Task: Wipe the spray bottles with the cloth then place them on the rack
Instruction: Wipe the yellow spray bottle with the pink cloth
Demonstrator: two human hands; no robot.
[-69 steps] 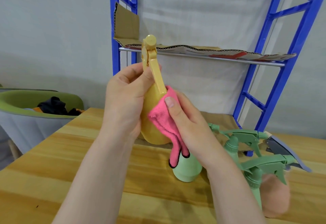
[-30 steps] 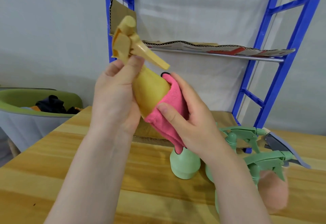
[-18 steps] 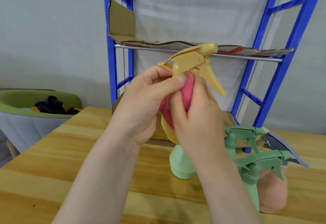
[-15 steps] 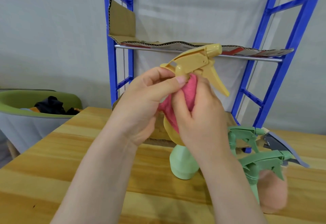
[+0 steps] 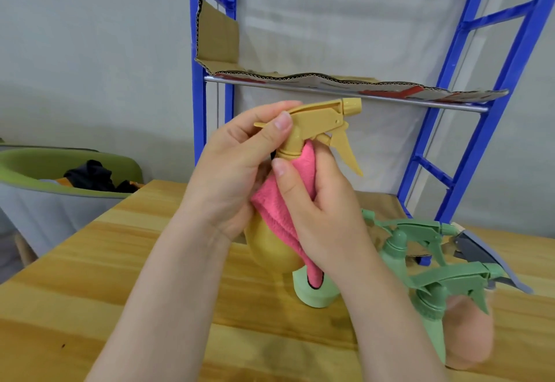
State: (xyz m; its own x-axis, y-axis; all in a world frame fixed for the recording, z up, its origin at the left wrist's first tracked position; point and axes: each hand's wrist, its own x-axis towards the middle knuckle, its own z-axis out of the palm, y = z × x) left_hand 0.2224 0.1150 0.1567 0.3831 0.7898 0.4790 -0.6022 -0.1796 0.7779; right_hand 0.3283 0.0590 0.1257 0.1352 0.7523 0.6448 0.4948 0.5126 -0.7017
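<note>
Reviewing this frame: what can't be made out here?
- Head view: the yellow bottle's middle is hidden by the pink cloth and both hands, left and right.
- One green bottle shows only its base behind the right forearm.
- The peach bottle is blurred.
- The rack is cut off by the top edge.

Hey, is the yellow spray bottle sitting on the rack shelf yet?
No, the yellow spray bottle is held in the air below the rack shelf, with the pink cloth against it.
</note>
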